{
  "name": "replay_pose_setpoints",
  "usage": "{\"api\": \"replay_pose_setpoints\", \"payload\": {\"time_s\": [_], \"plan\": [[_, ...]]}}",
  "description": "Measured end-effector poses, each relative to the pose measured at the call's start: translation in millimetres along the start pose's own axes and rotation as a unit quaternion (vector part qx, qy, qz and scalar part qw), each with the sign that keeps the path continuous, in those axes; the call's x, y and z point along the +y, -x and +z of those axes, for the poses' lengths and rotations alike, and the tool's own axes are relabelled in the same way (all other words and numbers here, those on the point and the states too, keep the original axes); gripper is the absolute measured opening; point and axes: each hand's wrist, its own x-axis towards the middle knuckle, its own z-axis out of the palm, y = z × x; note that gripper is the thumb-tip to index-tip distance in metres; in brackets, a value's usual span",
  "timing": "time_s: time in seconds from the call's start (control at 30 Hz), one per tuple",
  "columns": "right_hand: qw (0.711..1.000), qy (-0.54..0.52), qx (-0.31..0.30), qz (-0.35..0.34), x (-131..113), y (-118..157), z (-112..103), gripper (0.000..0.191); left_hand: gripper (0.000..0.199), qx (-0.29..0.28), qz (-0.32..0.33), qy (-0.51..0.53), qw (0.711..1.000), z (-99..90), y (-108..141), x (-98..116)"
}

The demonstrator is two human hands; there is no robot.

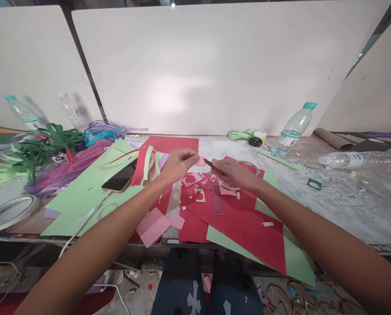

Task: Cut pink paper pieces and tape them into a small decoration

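Note:
My left hand pinches a small pink piece of paper with a rounded edge, held up above the table. Close to it on the right, my right hand is closed on a slim dark pointed tool; its tip meets or nearly meets the paper, and its kind is hard to make out. Under my hands are red sheets, a clear ruler and pink scraps with cut-out holes. A tape roll lies partly behind my right hand.
Left are a phone with a cable, green sheets, paper strips and another tape roll. On the right, one bottle stands tilted and another lies flat. A white board closes off the back.

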Motion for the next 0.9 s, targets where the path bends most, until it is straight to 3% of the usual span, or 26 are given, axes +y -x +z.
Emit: {"api": "replay_pose_setpoints", "payload": {"time_s": [0.9], "plan": [[1.0,0.0,-0.003,0.018,4.5,-2.0,1.0,0.052,0.023,-0.009,-0.004,-0.015,1.0,-1.2,-0.2,0.9]]}}
